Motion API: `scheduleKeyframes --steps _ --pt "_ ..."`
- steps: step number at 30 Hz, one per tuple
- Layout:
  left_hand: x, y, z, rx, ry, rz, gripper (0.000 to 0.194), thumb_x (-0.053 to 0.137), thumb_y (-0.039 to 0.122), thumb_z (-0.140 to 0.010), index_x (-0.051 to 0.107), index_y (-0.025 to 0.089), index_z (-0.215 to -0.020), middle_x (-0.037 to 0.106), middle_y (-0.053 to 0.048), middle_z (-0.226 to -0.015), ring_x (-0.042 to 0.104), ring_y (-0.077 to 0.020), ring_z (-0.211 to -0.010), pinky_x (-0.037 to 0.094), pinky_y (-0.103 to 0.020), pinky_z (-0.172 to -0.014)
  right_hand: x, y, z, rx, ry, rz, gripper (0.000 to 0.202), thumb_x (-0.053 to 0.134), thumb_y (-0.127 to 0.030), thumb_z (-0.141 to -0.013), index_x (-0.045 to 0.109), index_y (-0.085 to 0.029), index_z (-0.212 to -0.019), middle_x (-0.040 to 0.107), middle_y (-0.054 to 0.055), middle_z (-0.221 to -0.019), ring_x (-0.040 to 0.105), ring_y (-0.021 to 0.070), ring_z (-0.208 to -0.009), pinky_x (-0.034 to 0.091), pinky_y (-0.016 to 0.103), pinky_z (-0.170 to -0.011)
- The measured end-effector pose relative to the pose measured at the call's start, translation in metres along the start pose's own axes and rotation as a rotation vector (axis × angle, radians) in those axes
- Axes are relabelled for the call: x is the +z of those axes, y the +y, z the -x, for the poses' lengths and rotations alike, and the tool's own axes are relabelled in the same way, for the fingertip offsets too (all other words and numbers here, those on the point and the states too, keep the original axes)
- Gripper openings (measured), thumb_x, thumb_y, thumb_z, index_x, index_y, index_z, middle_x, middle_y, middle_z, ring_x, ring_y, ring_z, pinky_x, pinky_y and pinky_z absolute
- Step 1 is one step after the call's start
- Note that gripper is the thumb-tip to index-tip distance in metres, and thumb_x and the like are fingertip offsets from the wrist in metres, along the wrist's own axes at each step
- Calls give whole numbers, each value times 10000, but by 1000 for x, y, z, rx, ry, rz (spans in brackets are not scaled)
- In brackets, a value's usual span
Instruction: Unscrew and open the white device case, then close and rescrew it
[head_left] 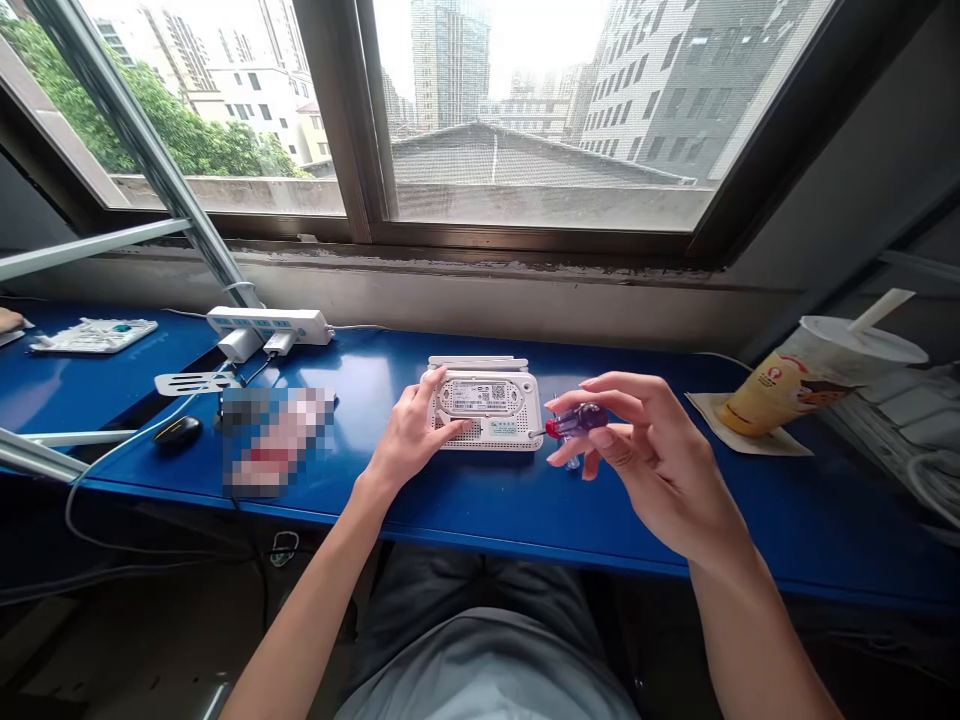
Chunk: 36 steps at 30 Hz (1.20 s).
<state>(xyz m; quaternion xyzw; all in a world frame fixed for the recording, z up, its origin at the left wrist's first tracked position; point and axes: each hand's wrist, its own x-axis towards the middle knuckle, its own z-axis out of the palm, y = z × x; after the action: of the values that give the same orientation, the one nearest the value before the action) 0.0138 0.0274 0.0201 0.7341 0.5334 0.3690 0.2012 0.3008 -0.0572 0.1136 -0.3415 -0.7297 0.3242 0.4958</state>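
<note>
Fingers of right hand point(671, 475) closed on purple-red plastic screwdriver point(589, 420); flat white plastic router point(510, 430) braced at left by spread left hand point(405, 437), presumably against slipping.

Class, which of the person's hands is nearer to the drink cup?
Right. The right hand holds a screwdriver, left of the drink cup. The left hand is much farther left, touching the white device.
</note>
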Motion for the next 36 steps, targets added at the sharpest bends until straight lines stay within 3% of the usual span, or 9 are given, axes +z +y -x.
scheduleKeyframes --steps 5,9,14,18,23,28,32,36 --pt "0 0 0 0 1 5 895 793 608 -896 410 292 -1641 613 -146 -1493 612 -355 -1329 521 -493 -1111 5 3 0 -1 59 13 363 827 -284 -962 635 -339 -1265 695 18 -1279 810 158 -791 675 256 -689" --pt "0 0 0 5 2 8 896 792 610 -896 412 287 -1641 619 -148 -1479 610 -352 -1325 521 -494 -1112 4 3 -3 -94 74 36 215 775 -233 -996 741 -325 -1188 661 7 -1203 761 106 -707 652 227 -619" --pt "-1 3 0 -4 0 14 905 795 613 -892 418 268 -1638 629 -156 -1450 614 -346 -1299 531 -489 -1098 -4 -1 -2 -131 -31 106 346 675 -157 -1053 738 -371 -1317 689 23 -1215 772 111 -773 619 208 -612" --pt "-2 4 0 -10 -6 18 898 794 604 -895 412 278 -1640 625 -149 -1455 606 -347 -1310 525 -490 -1106 -4 -3 -1 -78 -37 100 319 579 -217 -1113 679 -372 -1373 731 36 -1263 796 131 -793 605 204 -592" --pt "-2 3 0 -11 -10 13 897 790 603 -900 407 279 -1644 619 -149 -1466 600 -346 -1325 526 -484 -1104 1 0 -3 -59 32 82 282 754 -358 -1020 732 -354 -1301 715 42 -1257 786 165 -837 659 259 -685" --pt "-1 1 0 0 -7 12 896 785 615 -900 404 292 -1644 620 -147 -1466 610 -348 -1319 534 -481 -1093 0 0 -4 -120 74 119 197 790 -297 -991 805 -331 -1184 691 33 -1119 760 154 -810 649 248 -652" --pt "-1 1 0 9 0 11 896 778 629 -900 408 289 -1641 619 -148 -1470 605 -351 -1328 529 -487 -1100 -4 -4 -1 -48 34 103 214 708 -306 -1050 732 -317 -1262 742 35 -1155 765 139 -713 629 247 -613" --pt "-1 2 1 8 0 13 894 768 642 -903 399 306 -1645 618 -141 -1474 606 -351 -1325 527 -495 -1099 -5 -7 0 19 -48 68 201 585 -370 -1113 682 -306 -1278 748 61 -1251 808 177 -805 628 248 -619"
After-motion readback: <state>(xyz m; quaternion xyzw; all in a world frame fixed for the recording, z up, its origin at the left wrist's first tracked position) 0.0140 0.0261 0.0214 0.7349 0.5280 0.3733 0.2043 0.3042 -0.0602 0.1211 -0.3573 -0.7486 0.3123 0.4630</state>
